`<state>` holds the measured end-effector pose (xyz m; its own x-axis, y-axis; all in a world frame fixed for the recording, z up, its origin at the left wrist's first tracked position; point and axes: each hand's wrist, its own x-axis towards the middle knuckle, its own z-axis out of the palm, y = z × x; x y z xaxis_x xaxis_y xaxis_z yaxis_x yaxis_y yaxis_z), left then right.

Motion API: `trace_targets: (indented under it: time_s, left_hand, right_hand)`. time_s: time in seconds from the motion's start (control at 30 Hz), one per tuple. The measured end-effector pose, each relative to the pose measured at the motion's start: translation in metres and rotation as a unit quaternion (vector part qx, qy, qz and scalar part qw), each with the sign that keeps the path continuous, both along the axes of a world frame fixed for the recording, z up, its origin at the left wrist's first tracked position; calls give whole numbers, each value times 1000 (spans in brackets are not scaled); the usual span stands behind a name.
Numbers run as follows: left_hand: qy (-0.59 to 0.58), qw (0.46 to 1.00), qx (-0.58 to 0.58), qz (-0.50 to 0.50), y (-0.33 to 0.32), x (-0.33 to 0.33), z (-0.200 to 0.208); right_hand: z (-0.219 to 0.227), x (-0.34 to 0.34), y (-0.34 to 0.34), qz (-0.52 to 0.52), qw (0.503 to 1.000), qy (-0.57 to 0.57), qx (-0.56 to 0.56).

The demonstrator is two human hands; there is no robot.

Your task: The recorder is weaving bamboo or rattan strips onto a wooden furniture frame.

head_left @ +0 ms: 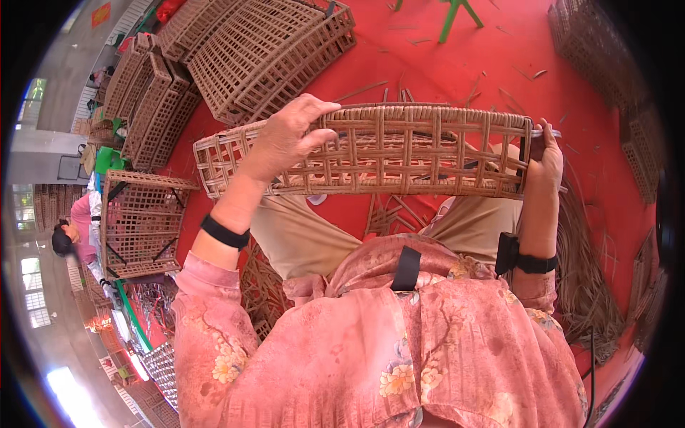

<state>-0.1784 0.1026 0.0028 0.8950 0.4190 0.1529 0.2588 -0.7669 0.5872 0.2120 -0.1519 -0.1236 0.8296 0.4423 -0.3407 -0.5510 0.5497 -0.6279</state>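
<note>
A shallow rectangular basket (396, 160) of brown woven strips is in front of me above my lap, its long lattice side facing me. My left hand (289, 135) lies over the left part of its upper rim, fingers along the top and thumb against the lattice, with a gap between them. At the right end, my right hand (546, 160) is closed round the basket's corner, next to a dark upright bar. A thin greyish piece (555, 133) sticks out past the right fingers; its kind is unclear.
Stacked woven baskets (264, 57) stand far left, with more at the far right. Loose strips (581, 250) lie heaped on the red floor (442, 78) to my right. A person (82, 228) sits at the left behind another basket (143, 225). Green stool legs (451, 21) show at the top.
</note>
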Motion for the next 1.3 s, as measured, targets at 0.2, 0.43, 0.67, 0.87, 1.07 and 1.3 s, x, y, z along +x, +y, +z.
trace_targets:
  time_s: [0.2, 0.43, 0.67, 0.87, 1.07, 1.3]
  left_hand:
    - [-37, 971, 228, -55, 6, 10, -11]
    - [2, 1000, 0, -29, 14, 15, 4]
    - [14, 991, 86, -99, -5, 36, 2]
    - [-1, 984, 167, -68, -24, 53, -4]
    - [12, 982, 176, -74, -19, 55, 1]
    - [155, 981, -62, -95, 0, 71, 23]
  right_hand:
    - [12, -21, 2, -41, 999, -31, -2]
    - [9, -25, 0, -53, 997, -38, 42]
    - [22, -37, -1, -61, 993, -80, 59]
    - [46, -51, -2, -90, 979, -183, 23]
    - [37, -41, -7, -66, 981, -181, 22]
    - [19, -37, -7, -26, 992, -57, 111]
